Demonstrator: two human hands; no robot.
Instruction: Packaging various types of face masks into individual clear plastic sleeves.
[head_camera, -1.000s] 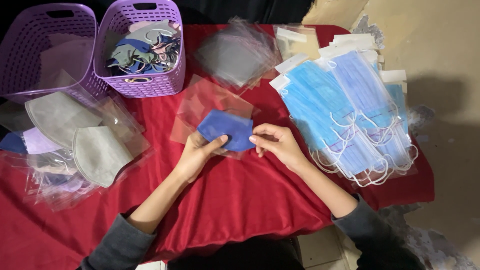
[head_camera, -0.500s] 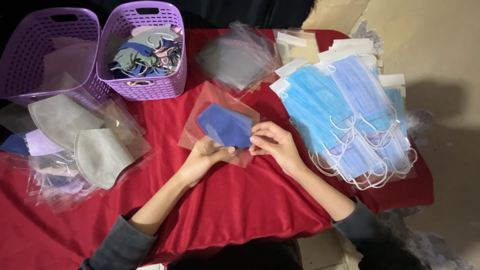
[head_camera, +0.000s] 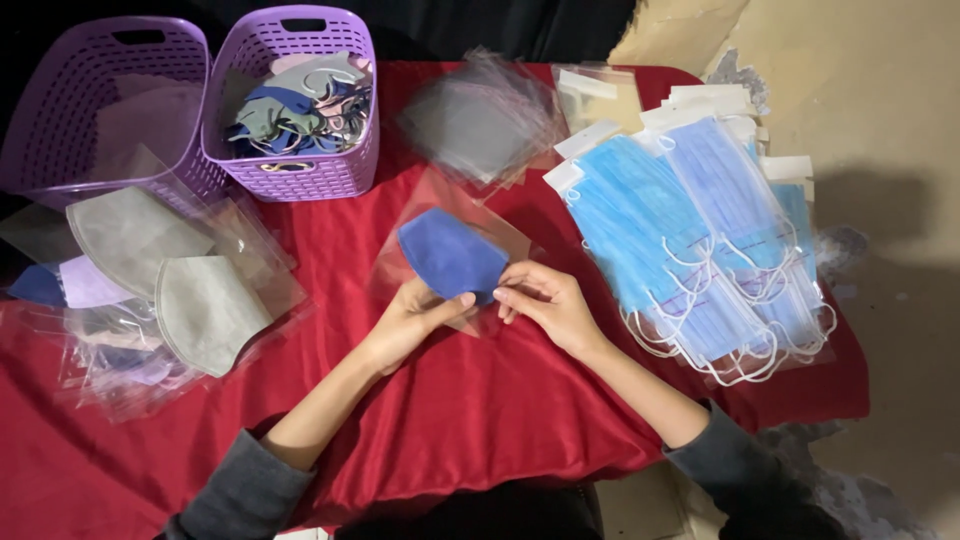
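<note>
At the far left stands a purple perforated plastic basket (head_camera: 70, 110) holding clear wrappers, and beside it, touching, a second purple perforated plastic basket (head_camera: 300, 110) filled with loose fabric masks in mixed colours. In front of them, on the red cloth-covered table (head_camera: 480, 420), lies a heap of grey moulded fabric masks sealed in clear bags (head_camera: 180, 290), with a lilac one and a dark blue one at its left edge.

Near the middle, the left hand (head_camera: 410, 320) pinches the lower edge of a clear plastic sleeve (head_camera: 440, 205) between thumb and fingers. A dark blue folded fabric mask (head_camera: 450, 255) sits inside that sleeve, just above both hands and over the cloth. The right hand (head_camera: 545, 300) is curled, its fingertips gripping the sleeve's lower right corner just beside the mask's tip.

Behind the hands lies a stack of empty clear plastic sleeves (head_camera: 485, 125). To the right spreads a fanned pile of light blue pleated surgical masks with white ear loops (head_camera: 690, 240), each in a clear bag, reaching the table's right edge.
</note>
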